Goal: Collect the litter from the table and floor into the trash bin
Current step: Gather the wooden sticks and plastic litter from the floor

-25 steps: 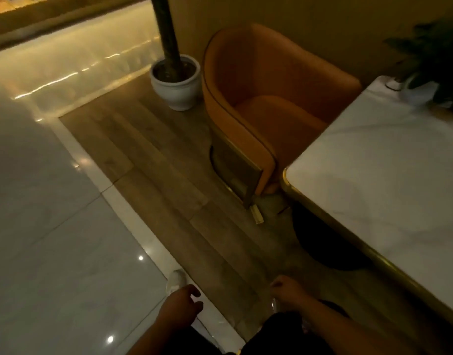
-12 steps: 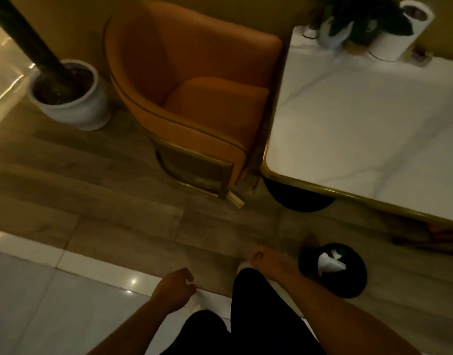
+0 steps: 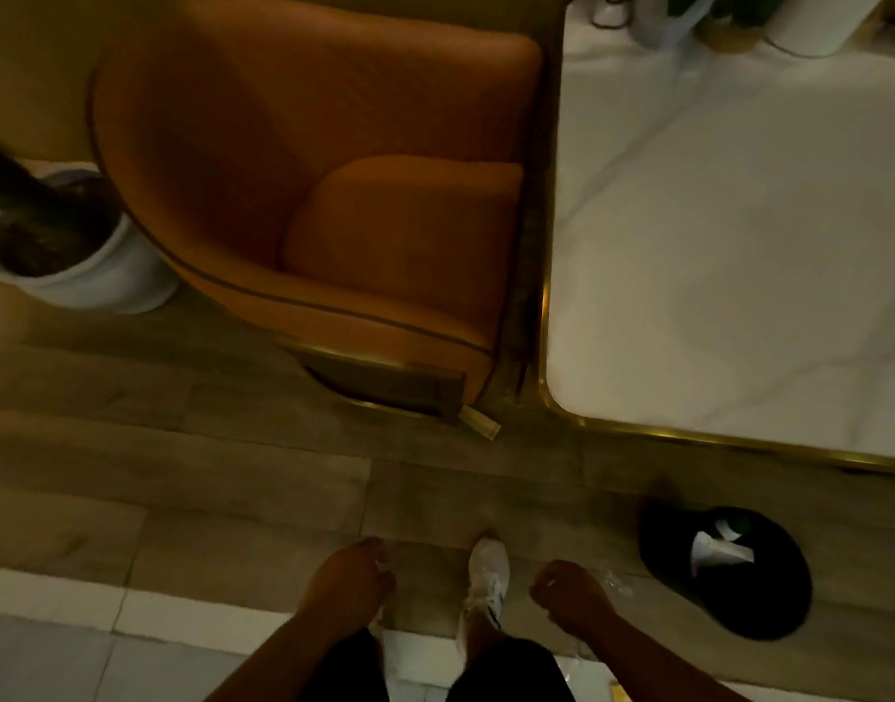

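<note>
Looking down from the person's head, the biggest thing is the wood floor (image 3: 182,478), which turns to shiny pale tile at the bottom. Next comes the white table (image 3: 739,245) with a gold rim, at the upper right. It looks like marble, and a few blurry things stand at its far edge. Just beside the table on the left is a big orange chair (image 3: 334,195) with a soft seat and a gold base. A white plant pot (image 3: 81,276) with a dark trunk sits on the floor to the left of the chair, close to it. The black trash bin (image 3: 729,575) stands on the floor at the lower right, near the front edge of the table. White crumpled paper (image 3: 716,549) lies inside the bin. A small tan scrap (image 3: 481,423) lies on the floor right by the front corner of the chair, apart from the bin. The left hand (image 3: 349,585) hangs low in the middle with its fingers curled in, and it is too dim to tell if it holds anything. The right hand (image 3: 572,595) hangs near the bin with its fingers curled too, and something thin and see-through shows beside it, but it is too blurry to tell what it is. Between the hands is one white shoe (image 3: 486,575).
</note>
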A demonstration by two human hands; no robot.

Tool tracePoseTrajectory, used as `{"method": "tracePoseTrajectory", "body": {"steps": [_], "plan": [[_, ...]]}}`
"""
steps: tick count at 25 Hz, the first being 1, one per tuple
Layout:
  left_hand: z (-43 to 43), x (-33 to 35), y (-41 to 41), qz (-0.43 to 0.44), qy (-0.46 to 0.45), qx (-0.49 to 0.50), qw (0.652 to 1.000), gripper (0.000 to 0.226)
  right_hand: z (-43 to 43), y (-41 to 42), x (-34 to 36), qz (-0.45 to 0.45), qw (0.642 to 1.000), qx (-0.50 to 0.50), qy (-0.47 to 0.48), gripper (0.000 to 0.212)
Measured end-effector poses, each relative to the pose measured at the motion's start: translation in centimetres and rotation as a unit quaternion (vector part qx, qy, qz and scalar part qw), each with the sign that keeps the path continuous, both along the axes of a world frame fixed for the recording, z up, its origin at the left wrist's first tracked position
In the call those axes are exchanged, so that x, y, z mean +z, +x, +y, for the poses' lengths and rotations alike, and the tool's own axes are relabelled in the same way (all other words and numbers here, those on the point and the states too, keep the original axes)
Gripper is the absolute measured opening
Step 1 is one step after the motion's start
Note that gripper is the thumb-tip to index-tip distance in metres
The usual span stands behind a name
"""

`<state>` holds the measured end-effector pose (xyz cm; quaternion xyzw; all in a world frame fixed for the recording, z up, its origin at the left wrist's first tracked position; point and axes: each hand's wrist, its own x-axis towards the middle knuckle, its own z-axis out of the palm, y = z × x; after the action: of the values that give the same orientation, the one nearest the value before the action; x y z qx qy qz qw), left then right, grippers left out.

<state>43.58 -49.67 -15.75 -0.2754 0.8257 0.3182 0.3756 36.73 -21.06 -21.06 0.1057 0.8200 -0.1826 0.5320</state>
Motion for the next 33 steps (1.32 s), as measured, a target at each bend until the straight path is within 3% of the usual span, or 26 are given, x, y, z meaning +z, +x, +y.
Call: {"method": "tracePoseTrajectory", "body": {"steps": [4, 8, 16, 22, 26, 29, 33], "plan": [[-1.0, -7.7, -5.2, 0.043, 0.006, -0.138, 0.989, 0.038, -2.7, -2.4, -5.3, 0.035, 0.999, -0.022, 0.019, 0.022], [-0.6, -16.8, -9.0, 0.012, 0.021, -0.305, 0.952, 0.048, -5.4, -3.3, -12.2, 0.082, 0.995, -0.043, 0.043, 0.023], [4.8, -34.6, -16.5, 0.109, -0.034, -0.390, 0.914, 0.043, -4.3, -10.6, -31.2, 0.206, 0.978, -0.013, 0.030, 0.025], [9.3, -50.5, -24.9, 0.183, -0.127, -0.520, 0.825, 0.047, -1.8, -21.0, -47.0, 0.295, 0.954, -0.053, 0.004, 0.032], [10.3, -57.0, -28.9, 0.194, -0.189, -0.582, 0.767, 0.054, -2.4, -27.7, -52.6, 0.386, 0.922, -0.036, -0.018, 0.041], [9.2, -59.8, -29.5, 0.174, -0.220, -0.582, 0.763, 0.052, -3.7, -29.8, -54.8, 0.410, 0.909, 0.035, -0.067, 0.051], [8.6, -59.9, -30.4, 0.172, -0.214, -0.569, 0.775, 0.044, -4.5, -29.4, -56.9, 0.388, 0.892, 0.233, -0.014, 0.059]]}}
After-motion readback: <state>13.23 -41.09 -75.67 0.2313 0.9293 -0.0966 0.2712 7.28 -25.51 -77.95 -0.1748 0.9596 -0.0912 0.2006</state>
